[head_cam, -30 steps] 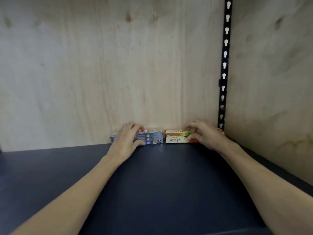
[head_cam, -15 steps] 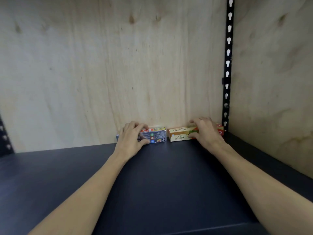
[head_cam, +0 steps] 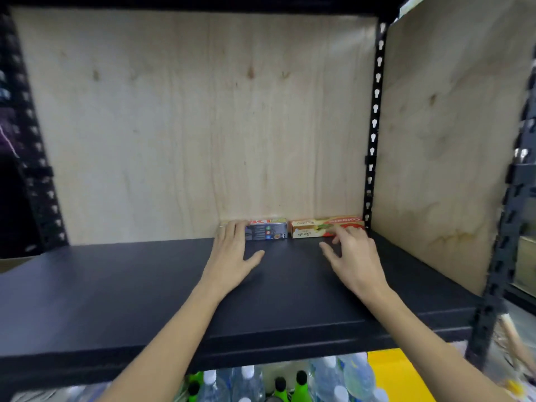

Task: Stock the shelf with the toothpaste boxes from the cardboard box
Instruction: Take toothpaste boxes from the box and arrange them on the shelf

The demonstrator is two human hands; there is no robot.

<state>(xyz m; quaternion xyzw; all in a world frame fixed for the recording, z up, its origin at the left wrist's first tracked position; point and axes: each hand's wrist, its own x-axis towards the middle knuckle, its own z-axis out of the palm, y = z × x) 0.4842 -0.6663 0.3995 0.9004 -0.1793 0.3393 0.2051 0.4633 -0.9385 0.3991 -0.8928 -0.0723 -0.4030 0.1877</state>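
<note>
Black metal shelf board (head_cam: 145, 285) held two toothpaste boxes | grey-blue carton (head_cam: 268, 232) and yellow-red carton (head_cam: 319, 227) end to end against plywood back panel (head_cam: 188, 126) | my left hand (head_cam: 232, 256), right hand (head_cam: 355, 256) open, apart, empty | cardboard box unseen, most stocking probably left

Stockroom: slotted racking (head_cam: 374, 134), bottled drinks (head_cam: 333, 378)

Grey-blue toothpaste box (head_cam: 266, 232) and orange-red toothpaste box (head_cam: 319, 227) lie end to end against shelf (head_cam: 145, 285) back wall.
</note>
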